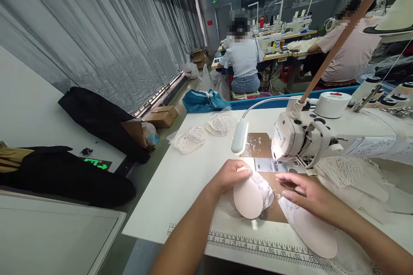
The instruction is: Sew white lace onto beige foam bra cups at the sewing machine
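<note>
Left hand's pinching the lacy pad, right hand's loosely curled around a small dark tool by the sewing machine.

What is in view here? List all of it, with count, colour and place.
Table: one, white, centre
Sewing machine: one, white, right
Lamp: one, pale, left of needle
Ruler strip: one, black-marked, front edge
Oval pads: two, pale pink, near the hands
Loose lace: two pieces, cream, far left tabletop
Lace pile: one, cream, right
Blue bag: one, beyond table
Curtain: grey, left wall
Cartons: several, brown, floor
Seated people: two, white and pink tops, background
Machines behind: several, white
Thin tool: one, dark, right hand
Left hand: one, bare, gripping a pad
</note>
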A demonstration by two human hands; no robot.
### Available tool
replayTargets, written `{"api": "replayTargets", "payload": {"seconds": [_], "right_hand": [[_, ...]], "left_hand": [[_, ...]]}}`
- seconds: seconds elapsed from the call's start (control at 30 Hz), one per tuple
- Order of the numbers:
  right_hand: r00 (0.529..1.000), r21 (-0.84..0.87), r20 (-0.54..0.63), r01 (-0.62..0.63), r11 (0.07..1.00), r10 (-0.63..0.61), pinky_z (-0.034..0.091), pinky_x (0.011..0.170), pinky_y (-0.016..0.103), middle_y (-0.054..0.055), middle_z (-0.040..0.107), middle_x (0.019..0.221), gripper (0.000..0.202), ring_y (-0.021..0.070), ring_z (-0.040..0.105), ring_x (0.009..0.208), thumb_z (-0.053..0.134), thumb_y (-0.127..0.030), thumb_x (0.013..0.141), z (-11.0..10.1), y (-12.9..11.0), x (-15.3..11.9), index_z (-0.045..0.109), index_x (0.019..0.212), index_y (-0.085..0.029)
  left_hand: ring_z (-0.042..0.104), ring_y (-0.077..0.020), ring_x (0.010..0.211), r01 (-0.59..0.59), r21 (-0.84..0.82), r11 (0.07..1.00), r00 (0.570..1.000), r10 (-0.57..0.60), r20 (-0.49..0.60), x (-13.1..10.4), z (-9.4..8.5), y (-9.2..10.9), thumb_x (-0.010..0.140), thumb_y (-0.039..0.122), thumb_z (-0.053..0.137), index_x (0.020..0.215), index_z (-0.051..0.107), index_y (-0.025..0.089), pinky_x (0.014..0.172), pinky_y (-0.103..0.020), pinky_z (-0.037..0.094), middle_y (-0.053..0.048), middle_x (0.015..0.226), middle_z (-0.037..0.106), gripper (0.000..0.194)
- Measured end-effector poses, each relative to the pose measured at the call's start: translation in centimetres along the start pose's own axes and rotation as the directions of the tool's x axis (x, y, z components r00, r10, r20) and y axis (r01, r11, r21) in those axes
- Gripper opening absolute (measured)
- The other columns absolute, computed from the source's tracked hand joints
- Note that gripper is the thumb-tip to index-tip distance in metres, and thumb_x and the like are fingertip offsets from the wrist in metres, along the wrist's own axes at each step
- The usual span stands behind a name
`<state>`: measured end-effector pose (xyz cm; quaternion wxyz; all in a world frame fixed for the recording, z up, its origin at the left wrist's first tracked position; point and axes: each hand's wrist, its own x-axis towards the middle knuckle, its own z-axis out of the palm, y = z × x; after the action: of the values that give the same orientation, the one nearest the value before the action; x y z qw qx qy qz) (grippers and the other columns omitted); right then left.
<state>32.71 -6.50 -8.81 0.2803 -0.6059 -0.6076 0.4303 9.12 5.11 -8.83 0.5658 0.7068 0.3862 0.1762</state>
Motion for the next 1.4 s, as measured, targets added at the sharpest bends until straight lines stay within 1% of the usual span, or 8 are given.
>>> {"api": "replayTargets", "payload": {"seconds": [0.07,0.2,0.37,0.57,0.77,0.87,1.1,1.4], "right_hand": [[1.0,0.028,0.003,0.022,0.999,-0.022,0.046,0.087,0.038,0.011,0.062,0.12,0.046,0.0277,0.057,0.11,0.062,-0.043,0.081,1.4,-0.4,1.4,0.057,0.121,-0.021],[0.995,0.018,0.022,0.097,0.995,-0.097,0.044,0.062,0.032,0.002,0.06,0.068,0.028,0.0189,0.056,0.067,0.055,-0.042,0.085,3.5,-0.1,3.2,0.058,0.069,-0.019],[0.989,0.062,0.031,0.144,0.988,-0.147,0.041,0.062,0.029,0.0,0.056,0.071,0.033,0.0164,0.05,0.068,0.048,-0.046,0.091,3.8,-0.1,2.9,0.056,0.074,-0.019],[0.99,0.108,0.053,0.127,0.986,-0.134,0.044,0.063,0.029,0.0,0.056,0.072,0.035,0.0171,0.053,0.069,0.045,-0.049,0.092,3.1,-1.3,2.0,0.057,0.075,-0.021],[0.994,0.054,0.008,0.108,0.993,-0.109,0.047,0.09,0.04,0.009,0.065,0.114,0.043,0.0275,0.059,0.107,0.044,-0.053,0.092,1.3,-0.8,1.3,0.062,0.118,-0.023],[0.992,0.043,0.071,0.101,0.994,-0.104,0.042,0.1,0.041,0.008,0.066,0.12,0.042,0.0287,0.056,0.116,0.047,-0.051,0.092,0.7,-0.9,1.2,0.066,0.117,-0.024],[0.977,0.059,0.167,0.125,0.99,-0.133,0.047,0.07,0.032,0.003,0.067,0.092,0.029,0.0198,0.06,0.082,0.047,-0.046,0.092,1.3,-1.1,1.7,0.065,0.098,-0.023],[0.988,0.035,0.109,0.104,0.994,-0.108,0.045,0.071,0.033,0.002,0.068,0.089,0.029,0.0199,0.061,0.082,0.046,-0.044,0.093,2.0,-1.4,1.5,0.065,0.092,-0.023]], "left_hand": [[0.061,-0.018,0.074,-0.029,-0.029,0.999,0.999,0.03,0.024,0.0,0.0,-0.1,0.082,0.039,0.058,0.082,0.067,0.011,0.064,-0.025,0.045,-0.007,0.081,0.067,0.029],[0.061,-0.0226,0.096,-0.116,-0.019,0.993,0.993,0.116,0.032,-0.3,-0.2,0.1,0.076,0.029,0.064,0.096,0.069,0.014,0.085,-0.03,0.046,-0.008,0.103,0.068,0.025],[0.058,-0.0254,0.105,-0.314,0.236,0.92,0.949,0.306,0.07,-0.4,0.5,0.3,0.065,0.038,0.078,0.115,0.064,0.019,0.093,-0.033,0.043,-0.008,0.113,0.066,0.055],[0.061,-0.0159,0.076,-0.177,0.08,0.981,0.955,0.152,0.254,0.2,1.6,-0.3,0.076,0.043,0.07,0.088,0.072,0.016,0.065,-0.023,0.043,-0.003,0.084,0.07,0.029],[0.062,-0.0168,0.079,-0.035,-0.118,0.992,0.936,0.074,0.344,0.2,1.5,0.1,0.075,0.039,0.073,0.09,0.075,0.015,0.068,-0.023,0.044,-0.004,0.084,0.071,0.028],[0.063,-0.0184,0.082,0.01,-0.172,0.985,0.931,0.054,0.362,0.2,1.5,0.2,0.075,0.04,0.073,0.093,0.076,0.015,0.073,-0.026,0.046,-0.005,0.089,0.072,0.031],[0.061,-0.0166,0.075,0.09,-0.19,0.978,0.927,-0.013,0.375,0.3,1.7,-0.1,0.071,0.046,0.076,0.091,0.077,0.013,0.068,-0.024,0.045,-0.005,0.08,0.071,0.038],[0.047,-0.0106,0.061,0.076,-0.127,0.989,0.924,-0.022,0.382,0.3,1.6,0.1,0.069,0.05,0.074,0.079,0.075,0.012,0.054,-0.022,0.033,0.002,0.061,0.055,0.039]]}}
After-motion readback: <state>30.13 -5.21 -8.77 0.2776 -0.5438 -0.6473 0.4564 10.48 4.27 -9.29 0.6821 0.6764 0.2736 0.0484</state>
